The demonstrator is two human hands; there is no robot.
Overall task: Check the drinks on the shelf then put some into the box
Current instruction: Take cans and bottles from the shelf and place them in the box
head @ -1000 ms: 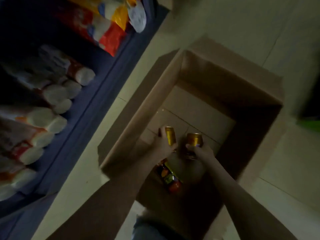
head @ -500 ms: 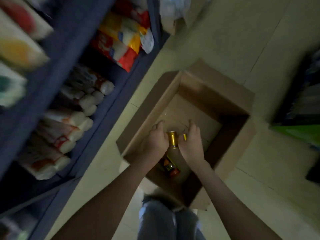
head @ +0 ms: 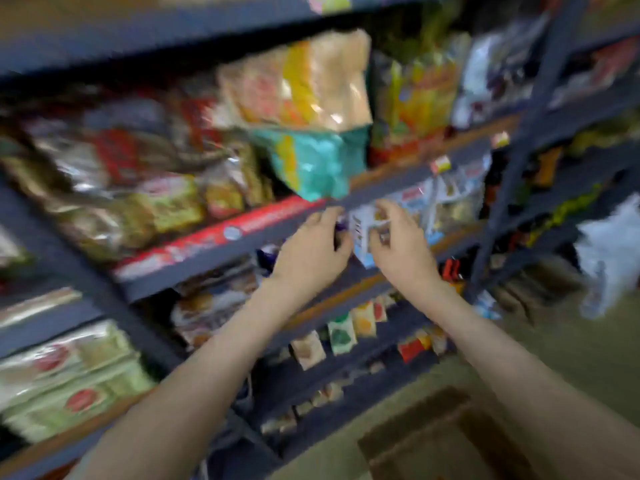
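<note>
Now the right hand point(head: 398, 244) is curling round a small white-and-blue carton point(head: 362, 233) on the shelf point(head: 194, 268); the left hand's point(head: 311, 247) grip is too blurry to tell. The carton is looking light and squashy, so gently holding its flat sides seems best.

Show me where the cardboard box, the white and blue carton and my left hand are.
cardboard box point(head: 398, 434): head view, on its left side wall.
white and blue carton point(head: 362, 237): head view, on its printed front face.
left hand point(head: 311, 251): head view, on the back of the hand.
</note>
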